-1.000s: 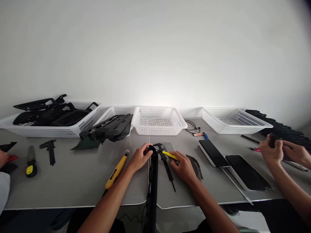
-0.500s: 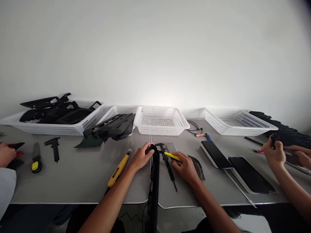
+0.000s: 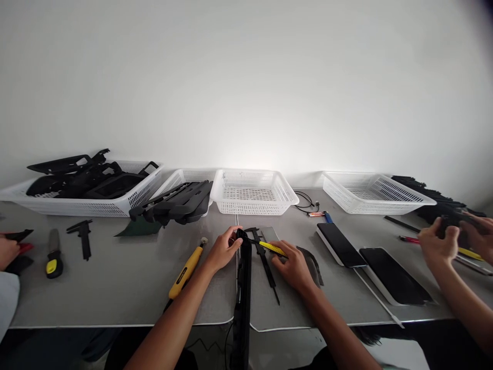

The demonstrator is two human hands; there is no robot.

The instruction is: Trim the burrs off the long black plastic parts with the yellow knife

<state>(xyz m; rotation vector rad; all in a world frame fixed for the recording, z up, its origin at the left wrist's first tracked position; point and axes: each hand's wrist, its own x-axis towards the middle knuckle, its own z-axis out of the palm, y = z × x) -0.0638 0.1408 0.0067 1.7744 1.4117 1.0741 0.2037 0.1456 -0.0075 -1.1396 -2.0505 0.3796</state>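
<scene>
Black plastic strip (image 3: 242,303), one, long: top end pinched between the fingers of our left hand (image 3: 224,249), length running toward us past the edge of the table (image 3: 127,288). Yellow-handled tool (image 3: 272,248), one: gripped in the curled fingers of our right hand (image 3: 290,264), thin tip at the strip's top end; whether they touch, we cannot tell. Caliper (image 3: 265,266), one: lying between strip and right hand. Stout yellow tool (image 3: 185,273), one: beside our left forearm. White basket (image 3: 254,208), one: beyond both our hands, near the wall (image 3: 246,92).
</scene>
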